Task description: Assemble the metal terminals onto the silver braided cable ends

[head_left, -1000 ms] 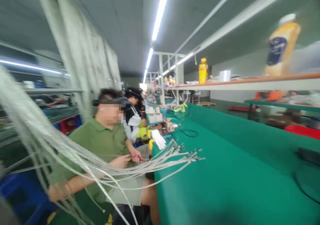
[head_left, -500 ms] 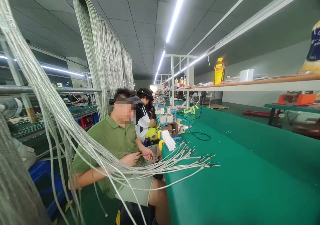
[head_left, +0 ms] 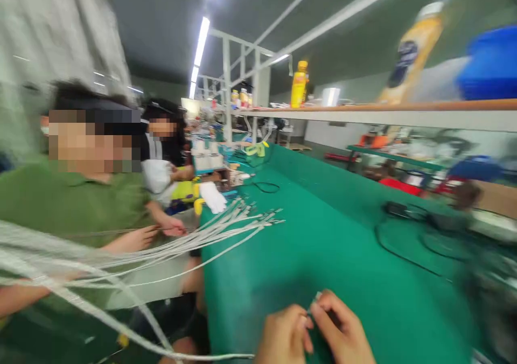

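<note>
Low in the view, my left hand (head_left: 285, 334) is closed with its fingertips pinched. A pale braided cable (head_left: 226, 357) runs along the bottom edge up to this hand. Close beside it, my right hand (head_left: 343, 329) pinches thumb against finger, and a tiny greyish tip shows at its fingertips. Something thin seems to span the gap between both hands, but blur hides what it is. To the left, a bundle of braided cables (head_left: 218, 233) lies with its stripped ends on the green tabletop (head_left: 323, 251).
At left sits a co-worker in a green shirt (head_left: 76, 202), holding a cable; another person (head_left: 157, 159) is beyond. White gloves (head_left: 212, 197) lie near a small bench machine (head_left: 220, 178). Bottles, including a yellow one (head_left: 299, 85), stand on the shelf (head_left: 363, 117). A black cord (head_left: 398, 253) lies right.
The view has swung right and down, blurring much of it. Both of my hands have come into sight at the bottom, and the co-worker and cable bundle have shifted left in the picture.
</note>
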`<act>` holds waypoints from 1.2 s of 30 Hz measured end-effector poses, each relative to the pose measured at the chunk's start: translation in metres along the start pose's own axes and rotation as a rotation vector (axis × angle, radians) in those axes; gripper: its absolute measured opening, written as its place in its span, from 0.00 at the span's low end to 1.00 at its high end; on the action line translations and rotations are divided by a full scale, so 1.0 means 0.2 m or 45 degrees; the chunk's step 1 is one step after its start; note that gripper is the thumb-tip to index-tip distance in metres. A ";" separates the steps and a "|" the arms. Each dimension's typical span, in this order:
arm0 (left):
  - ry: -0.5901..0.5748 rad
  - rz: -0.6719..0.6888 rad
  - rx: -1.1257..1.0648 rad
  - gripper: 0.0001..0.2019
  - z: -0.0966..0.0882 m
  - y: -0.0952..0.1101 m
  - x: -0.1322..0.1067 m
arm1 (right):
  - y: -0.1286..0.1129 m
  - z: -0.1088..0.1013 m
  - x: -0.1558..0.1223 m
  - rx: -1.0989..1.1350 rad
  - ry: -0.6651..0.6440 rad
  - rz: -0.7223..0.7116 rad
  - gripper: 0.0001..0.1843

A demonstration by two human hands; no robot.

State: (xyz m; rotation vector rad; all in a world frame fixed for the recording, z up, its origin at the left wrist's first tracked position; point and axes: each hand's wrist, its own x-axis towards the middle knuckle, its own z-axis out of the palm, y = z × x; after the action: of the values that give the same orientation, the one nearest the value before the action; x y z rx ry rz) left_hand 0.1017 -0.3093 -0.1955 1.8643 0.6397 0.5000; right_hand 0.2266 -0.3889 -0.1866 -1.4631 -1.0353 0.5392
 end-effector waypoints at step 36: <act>0.110 0.103 0.088 0.15 0.00 0.07 -0.03 | -0.02 0.01 -0.05 -0.272 0.147 -0.075 0.06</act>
State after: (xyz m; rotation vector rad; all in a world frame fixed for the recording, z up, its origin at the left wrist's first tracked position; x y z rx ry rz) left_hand 0.0998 -0.3159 -0.1832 1.9483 0.6474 0.6208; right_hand 0.2190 -0.3962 -0.1854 -1.6253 -1.0659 0.3049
